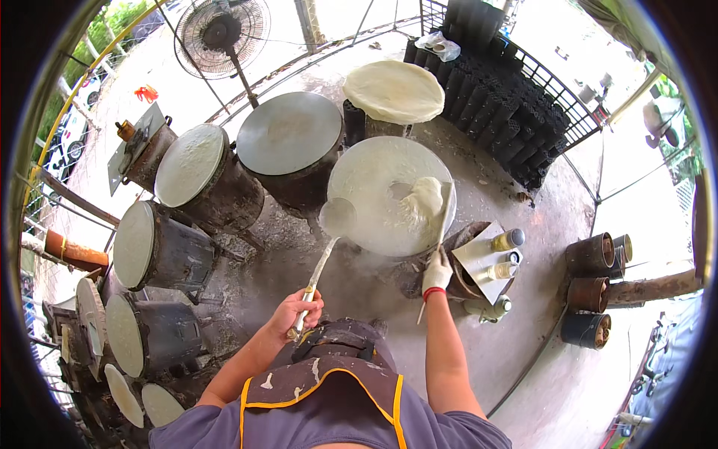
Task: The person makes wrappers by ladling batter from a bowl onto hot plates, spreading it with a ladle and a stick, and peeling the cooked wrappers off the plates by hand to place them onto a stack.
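Observation:
In my bare left hand (298, 314) is the handle of a ladle (337, 218). Its round, flat-looking head hangs over the near left rim of a large round griddle (359, 168). My right hand (437, 272), in a pale knit glove with a red band at the wrist, grips a long thin stick or spatula (446, 216). The blade reaches onto the griddle's right side and lies against a heap of pale batter (425, 196). A thin pale film covers much of the griddle, and haze hangs near its front edge.
More drum stoves stand on the left, one topped by a bare grey griddle (289, 132), another by a batter-coated griddle (190, 163). Thin flatbreads (394, 91) lie behind. Black coal briquettes (493, 106) are piled back right. Bottles (507, 239) stand on a metal sheet (477, 255).

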Available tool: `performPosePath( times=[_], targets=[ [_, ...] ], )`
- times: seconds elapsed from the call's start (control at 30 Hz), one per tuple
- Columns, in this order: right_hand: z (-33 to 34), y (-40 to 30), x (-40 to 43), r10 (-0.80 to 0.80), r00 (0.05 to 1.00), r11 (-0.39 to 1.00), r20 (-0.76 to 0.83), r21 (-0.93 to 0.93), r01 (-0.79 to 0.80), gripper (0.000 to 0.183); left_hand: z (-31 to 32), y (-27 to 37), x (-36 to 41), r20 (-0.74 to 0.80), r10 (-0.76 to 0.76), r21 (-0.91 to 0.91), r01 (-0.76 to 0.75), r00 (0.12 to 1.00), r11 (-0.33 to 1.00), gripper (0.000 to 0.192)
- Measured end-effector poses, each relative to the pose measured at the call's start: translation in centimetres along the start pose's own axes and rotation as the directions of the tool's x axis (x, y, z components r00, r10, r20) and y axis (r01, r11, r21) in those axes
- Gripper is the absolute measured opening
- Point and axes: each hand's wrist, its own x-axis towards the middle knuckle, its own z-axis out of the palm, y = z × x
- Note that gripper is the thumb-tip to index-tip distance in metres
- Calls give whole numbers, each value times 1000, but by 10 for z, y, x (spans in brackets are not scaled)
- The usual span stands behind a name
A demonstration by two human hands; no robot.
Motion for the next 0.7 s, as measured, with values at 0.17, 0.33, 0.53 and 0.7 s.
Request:
performPosePath(
  times=[0.17, 0.33, 0.53, 0.7],
  targets=[
    [32, -62, 13, 207, 895, 916, 396, -400, -35, 37, 4, -10, 6, -78, 15, -22, -17, 997, 1000, 18],
    [18, -53, 44, -31, 946, 957, 323, -262, 121, 36, 16, -29, 17, -80, 31, -55, -36, 996, 998, 18],
    [23, -84, 56, 233, 899, 924, 372, -372, -86, 35, 20, -31, 20, -186, -61, -27, 56, 981, 998, 11],
    [8, -81, 25, 363, 772, 902, 522, -404, -151, 36, 32, -13, 45, -280, -19, 95, 48, 960, 994, 7]
  ],
)
